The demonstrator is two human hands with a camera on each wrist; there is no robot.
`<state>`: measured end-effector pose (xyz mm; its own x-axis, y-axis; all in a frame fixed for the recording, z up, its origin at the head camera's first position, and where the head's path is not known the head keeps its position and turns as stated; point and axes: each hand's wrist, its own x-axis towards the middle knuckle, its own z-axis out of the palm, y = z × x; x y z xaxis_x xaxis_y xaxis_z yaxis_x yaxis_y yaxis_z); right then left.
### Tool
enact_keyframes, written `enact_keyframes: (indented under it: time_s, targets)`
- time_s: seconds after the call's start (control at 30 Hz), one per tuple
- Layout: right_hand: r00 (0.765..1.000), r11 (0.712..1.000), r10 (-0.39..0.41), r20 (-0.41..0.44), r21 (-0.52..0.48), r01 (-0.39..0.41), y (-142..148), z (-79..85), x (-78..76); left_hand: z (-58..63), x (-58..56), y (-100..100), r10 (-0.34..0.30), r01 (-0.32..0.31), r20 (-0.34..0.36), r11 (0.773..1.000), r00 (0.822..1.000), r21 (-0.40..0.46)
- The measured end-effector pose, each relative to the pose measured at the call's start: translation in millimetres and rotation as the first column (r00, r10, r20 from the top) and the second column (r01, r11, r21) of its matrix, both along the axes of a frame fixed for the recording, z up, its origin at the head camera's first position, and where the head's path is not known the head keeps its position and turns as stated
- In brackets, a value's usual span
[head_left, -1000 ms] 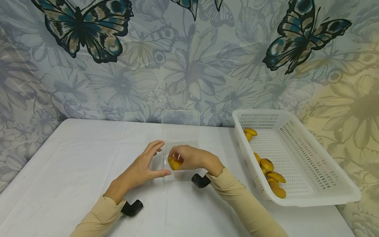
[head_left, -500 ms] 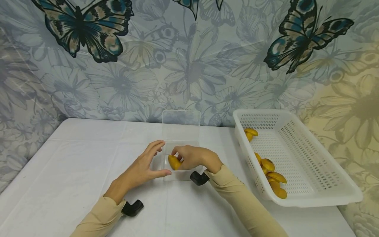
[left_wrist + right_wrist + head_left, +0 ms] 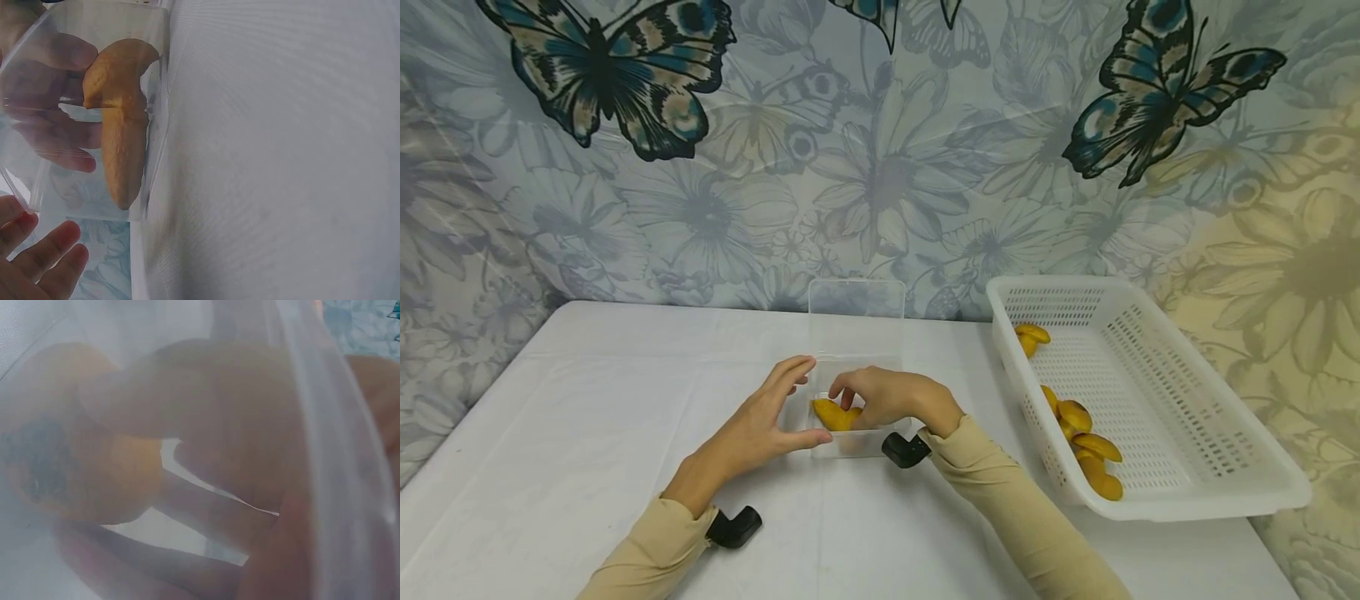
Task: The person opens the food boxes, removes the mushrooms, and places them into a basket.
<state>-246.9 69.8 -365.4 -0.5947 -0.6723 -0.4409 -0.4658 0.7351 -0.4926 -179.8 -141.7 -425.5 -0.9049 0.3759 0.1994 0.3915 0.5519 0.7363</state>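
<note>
A yellow mushroom [image 3: 831,414] lies on its side inside a clear plastic box [image 3: 880,444]. Through the box wall in the left wrist view, the mushroom [image 3: 125,125] shows its curved cap and thick stem. My right hand [image 3: 887,398] reaches into the box and holds the mushroom by its cap end, the thumb on the cap in the right wrist view. That view is hazy through the plastic. Spread around the box's left side is my left hand [image 3: 760,425], thumb and fingers apart and holding nothing; whether it touches the wall I cannot tell.
The box's transparent lid [image 3: 857,321] stands raised at the back. On the right, a white perforated basket [image 3: 1187,508] holds several yellow mushrooms [image 3: 1097,447] along its left side. A white cloth covers the table [image 3: 587,400], and a patterned backdrop rises behind.
In the box, the mushroom has turned and shifted left, so more of it shows beside my right fingers. My left hand stays in place.
</note>
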Motion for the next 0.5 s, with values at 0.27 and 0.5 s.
enact_keyframes:
  time_s: [0.27,0.5]
  targets:
    - [1.000,0.999,-0.009,-0.018,0.044,0.010,-1.7,-0.9,1.2,0.4,0.3,0.4,0.002,-0.002,0.001,1.000,1.000,-0.003]
    - [0.999,1.000,-0.005,-0.051,-0.006,0.005,1.5,4.1,2.8,0.3,0.5,0.3,0.002,-0.002,0.004,1.000,1.000,-0.002]
